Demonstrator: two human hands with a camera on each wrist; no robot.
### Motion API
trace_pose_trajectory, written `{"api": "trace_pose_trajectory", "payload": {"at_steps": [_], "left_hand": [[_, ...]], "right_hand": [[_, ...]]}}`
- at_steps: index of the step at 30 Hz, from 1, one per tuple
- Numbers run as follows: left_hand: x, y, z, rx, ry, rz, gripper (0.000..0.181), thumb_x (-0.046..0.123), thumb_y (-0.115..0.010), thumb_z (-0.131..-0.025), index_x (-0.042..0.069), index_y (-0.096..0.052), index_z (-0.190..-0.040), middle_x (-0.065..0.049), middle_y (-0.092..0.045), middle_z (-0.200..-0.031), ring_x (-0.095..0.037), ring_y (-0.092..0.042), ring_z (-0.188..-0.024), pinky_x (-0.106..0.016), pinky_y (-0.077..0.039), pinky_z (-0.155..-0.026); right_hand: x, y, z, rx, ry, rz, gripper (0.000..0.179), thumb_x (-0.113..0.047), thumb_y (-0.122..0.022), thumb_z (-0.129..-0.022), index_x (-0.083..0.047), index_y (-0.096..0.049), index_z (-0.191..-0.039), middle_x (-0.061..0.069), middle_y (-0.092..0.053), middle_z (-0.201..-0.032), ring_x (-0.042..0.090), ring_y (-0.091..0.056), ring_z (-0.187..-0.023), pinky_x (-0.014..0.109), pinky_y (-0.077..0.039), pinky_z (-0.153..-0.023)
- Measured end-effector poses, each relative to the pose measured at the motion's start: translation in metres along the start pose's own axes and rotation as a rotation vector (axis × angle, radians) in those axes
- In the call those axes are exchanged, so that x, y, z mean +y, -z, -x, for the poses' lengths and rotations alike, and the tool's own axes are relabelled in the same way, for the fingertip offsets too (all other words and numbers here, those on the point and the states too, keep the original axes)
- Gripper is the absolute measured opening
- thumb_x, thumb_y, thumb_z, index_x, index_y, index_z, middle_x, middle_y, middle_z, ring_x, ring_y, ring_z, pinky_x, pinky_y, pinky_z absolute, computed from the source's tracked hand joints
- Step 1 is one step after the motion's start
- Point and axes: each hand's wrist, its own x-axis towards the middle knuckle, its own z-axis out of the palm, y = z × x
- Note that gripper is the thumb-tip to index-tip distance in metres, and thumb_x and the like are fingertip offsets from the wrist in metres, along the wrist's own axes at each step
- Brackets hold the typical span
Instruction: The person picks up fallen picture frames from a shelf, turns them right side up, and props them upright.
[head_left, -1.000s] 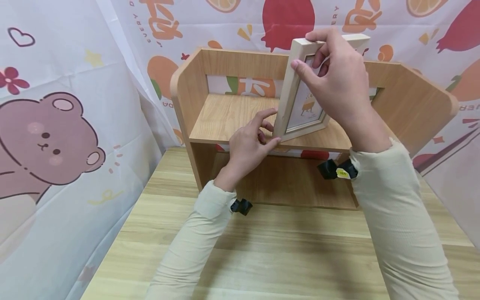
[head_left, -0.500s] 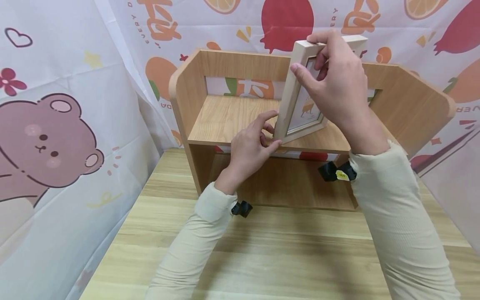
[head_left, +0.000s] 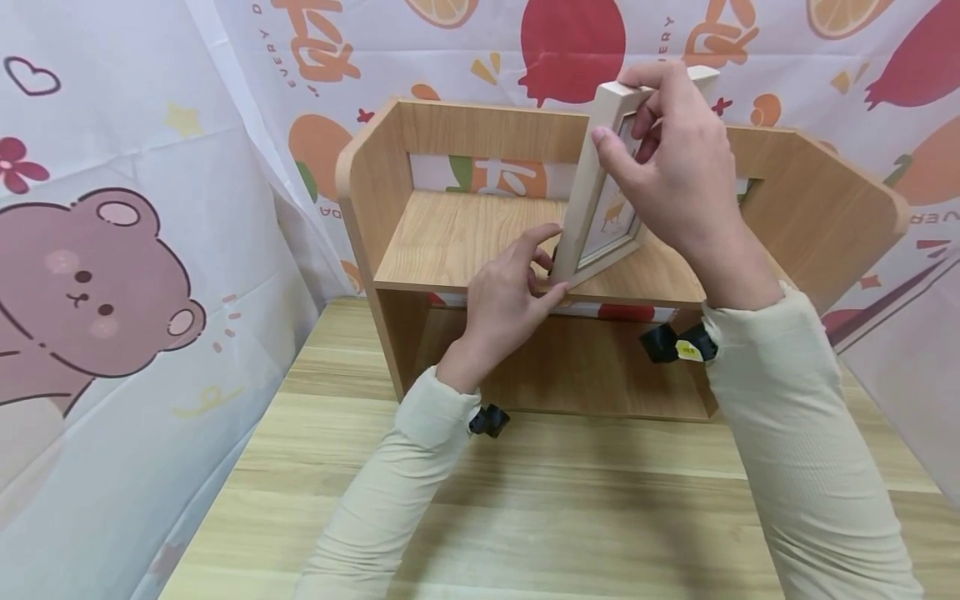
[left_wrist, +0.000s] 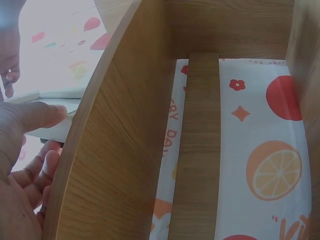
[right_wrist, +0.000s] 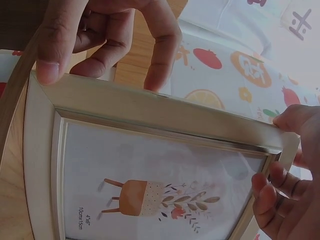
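A pale wood picture frame (head_left: 583, 208) stands tilted on the upper board of a wooden desktop shelf (head_left: 465, 233), turned at an angle. Behind its glass is a print (right_wrist: 155, 197) of a plant in a legged pot. My right hand (head_left: 686, 158) grips the frame's top corner, thumb on the side edge and fingers over the top. At the lower left edge, my left hand (head_left: 510, 292) pinches the bottom corner, its thumb near the board's front edge. In the right wrist view, left fingertips (right_wrist: 48, 71) touch the side rail. The frame's back is mostly hidden.
Both shelf side panels (head_left: 832, 208) rise beside the upper board. Below lies an open lower compartment (head_left: 585, 358). The shelf stands on a wood-grain table (head_left: 570, 500). Printed cloths (head_left: 450, 67) hang behind and at the left.
The picture frame has turned and shifted slightly, its left edge moving right and its far top corner moving left. My left hand has followed a little to the right; my right hand keeps its grip.
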Motion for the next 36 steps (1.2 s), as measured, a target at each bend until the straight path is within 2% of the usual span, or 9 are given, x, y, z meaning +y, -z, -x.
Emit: {"api": "trace_pose_trajectory", "payload": {"at_steps": [4, 9, 14, 23, 36], "left_hand": [[0.0, -0.002, 0.0, 0.017, -0.016, -0.005, 0.058, 0.02, -0.079, -0.08, 0.016, -0.048, -0.129, -0.002, -0.066, -0.091, -0.013, -0.058, -0.068, -0.028, -0.042, -0.054], [0.001, -0.005, -0.001, 0.04, -0.029, -0.012, 0.058, 0.022, -0.079, -0.08, 0.015, -0.049, -0.129, -0.002, -0.065, -0.091, -0.018, -0.061, -0.077, -0.031, -0.046, -0.058], [0.002, -0.008, -0.001, 0.055, -0.035, -0.006, 0.057, 0.02, -0.079, -0.079, 0.014, -0.05, -0.128, -0.003, -0.065, -0.09, -0.021, -0.062, -0.084, -0.032, -0.047, -0.059], [0.005, -0.011, -0.002, 0.062, -0.048, 0.008, 0.057, 0.018, -0.079, -0.079, 0.013, -0.05, -0.127, -0.004, -0.065, -0.09, -0.019, -0.061, -0.078, -0.031, -0.047, -0.062], [0.009, -0.017, 0.0, 0.095, -0.056, 0.023, 0.056, 0.016, -0.08, -0.078, 0.014, -0.049, -0.125, -0.003, -0.063, -0.088, -0.017, -0.055, -0.076, -0.03, -0.044, -0.059]], "right_hand": [[0.001, 0.002, 0.001, -0.024, 0.012, -0.009, 0.046, -0.027, -0.057, -0.094, -0.009, -0.046, -0.135, 0.011, -0.052, -0.096, 0.015, -0.047, -0.08, 0.018, -0.034, -0.071], [0.003, 0.004, 0.001, -0.043, 0.023, 0.008, 0.045, -0.026, -0.054, -0.096, -0.008, -0.043, -0.136, 0.014, -0.052, -0.099, 0.018, -0.048, -0.08, 0.021, -0.036, -0.072], [0.004, 0.005, 0.0, -0.045, 0.005, 0.001, 0.045, -0.029, -0.056, -0.095, -0.01, -0.044, -0.134, 0.009, -0.053, -0.096, 0.017, -0.049, -0.079, 0.018, -0.035, -0.072], [0.001, 0.004, -0.004, -0.031, -0.075, -0.003, 0.057, -0.044, -0.063, -0.089, -0.011, -0.044, -0.132, 0.007, -0.053, -0.097, 0.015, -0.048, -0.081, 0.02, -0.034, -0.072], [0.002, 0.0, -0.006, -0.007, -0.11, 0.001, 0.053, -0.04, -0.063, -0.089, -0.01, -0.044, -0.129, -0.002, -0.048, -0.09, 0.011, -0.044, -0.078, 0.02, -0.034, -0.068]]}}
